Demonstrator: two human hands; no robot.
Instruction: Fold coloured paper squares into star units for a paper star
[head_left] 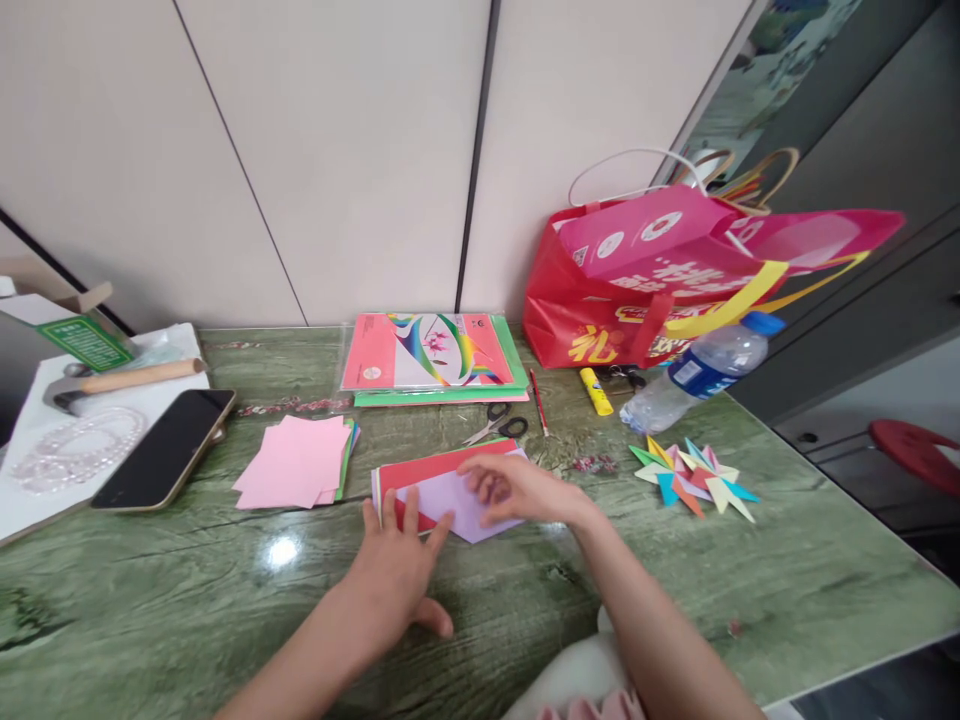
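A purple paper sheet point(459, 500), its lower edge coming to a point, lies at an angle on a stack of coloured paper with a red sheet point(420, 463) on top. My left hand point(397, 560) is spread, its fingertips resting on the left part of the red and purple paper. Over the right part of the purple sheet is my right hand point(525, 487), fingers loosely curled and thumb apart from them. Nothing shows gripped in it, though its palm side is partly hidden. Black-handled scissors point(501, 425) lie just behind the stack.
Pink paper squares point(292, 462) and a phone point(169, 450) lie left. Packaged coloured paper point(431, 350) is at the back. A red pencil point(538, 402), yellow glue stick point(596, 391), plastic bottle point(697, 370), red bag point(637, 280) and folded paper stars point(694, 475) are right.
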